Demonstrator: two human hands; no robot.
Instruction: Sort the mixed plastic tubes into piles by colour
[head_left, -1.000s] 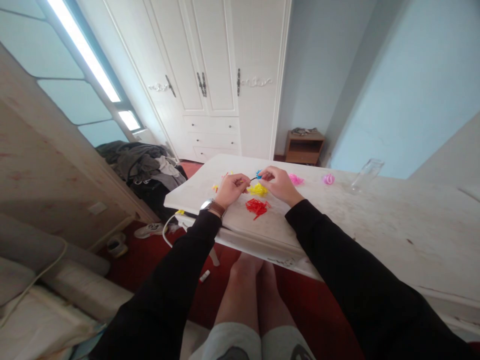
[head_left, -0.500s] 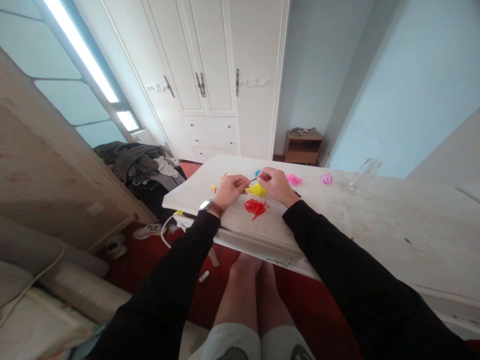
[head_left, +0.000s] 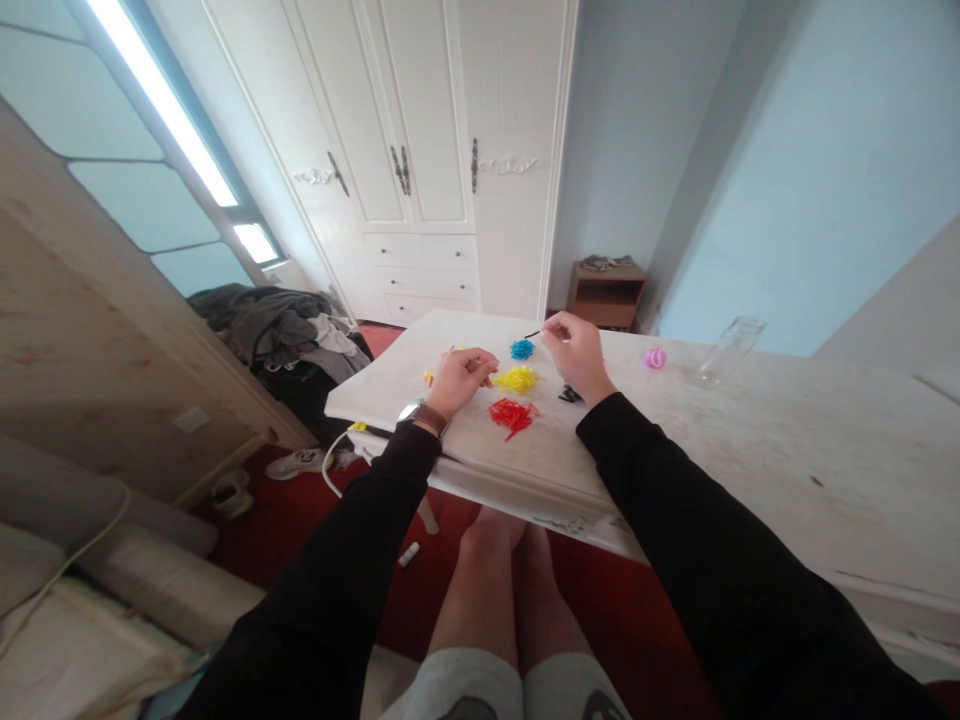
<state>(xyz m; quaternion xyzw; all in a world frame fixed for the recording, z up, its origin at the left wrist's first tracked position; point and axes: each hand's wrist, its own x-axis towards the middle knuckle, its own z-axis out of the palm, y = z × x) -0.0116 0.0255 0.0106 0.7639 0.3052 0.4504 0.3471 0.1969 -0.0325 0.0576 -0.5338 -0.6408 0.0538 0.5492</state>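
Observation:
My right hand (head_left: 576, 352) pinches a thin black strip (head_left: 532, 335) at one end, above the table near a small blue pile (head_left: 522, 349). To its left, my left hand (head_left: 466, 380) has its fingertips pressed together; anything in them is too small to make out. Just right of those fingertips lies a yellow pile of small strips (head_left: 519, 380), and nearer me a red pile (head_left: 511, 418). Small black pieces (head_left: 570, 394) lie below my right hand, which hides most of the pink pile. Yellow and red bits (head_left: 428, 378) sit left of my left hand.
On the white table (head_left: 675, 440) stand a pink ball-like thing (head_left: 654, 358) and a tilted-looking clear glass vessel (head_left: 731, 350), both to the right. A white cable (head_left: 328, 470) hangs off the left edge. Dark clothes (head_left: 277, 330) are heaped beyond that edge.
My right hand has moved right and slightly away from me with the black strip, parting from my left hand. The blue pile and black pieces now show more. My left hand has barely moved.

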